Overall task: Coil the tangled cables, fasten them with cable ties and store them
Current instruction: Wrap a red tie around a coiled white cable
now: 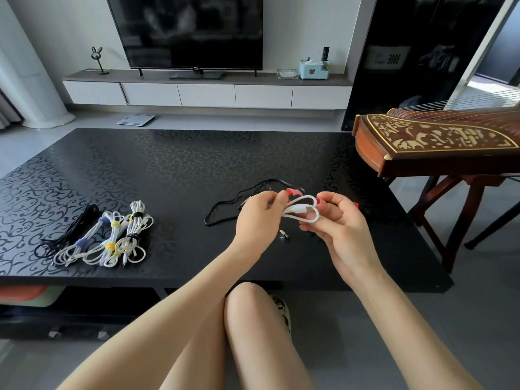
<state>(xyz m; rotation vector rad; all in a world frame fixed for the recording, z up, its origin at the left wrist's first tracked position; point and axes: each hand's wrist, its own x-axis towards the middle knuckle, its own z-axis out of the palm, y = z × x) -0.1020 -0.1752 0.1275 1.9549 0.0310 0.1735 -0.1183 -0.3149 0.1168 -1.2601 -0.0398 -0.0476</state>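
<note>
The person holds a short white cable (302, 213), folded into small loops, just above the front right part of the worktop (168, 164). The left hand (257, 218) pinches one end of the loops between thumb and fingers. The right hand (339, 225) has its fingers curled round the other end, so both hands are clamped on the cable and sit close together. A red piece (292, 191) shows just behind the loops; whether it is a tie cannot be told. A metal plug (284, 235) shows below the hands, and it is unclear whether it hangs or lies on the worktop. A loose black cable (225, 211) lies uncoiled on the worktop behind the left hand. Well apart to the left, four coiled bundles lie side by side: a black bundle (70, 230), then white ones bound with blue ties (81, 242), yellow ties (110, 245) and black ties (132, 235). A wooden zither (436, 139) stands to the right of the worktop. A television (185, 32) stands on the shelf beyond.
</note>
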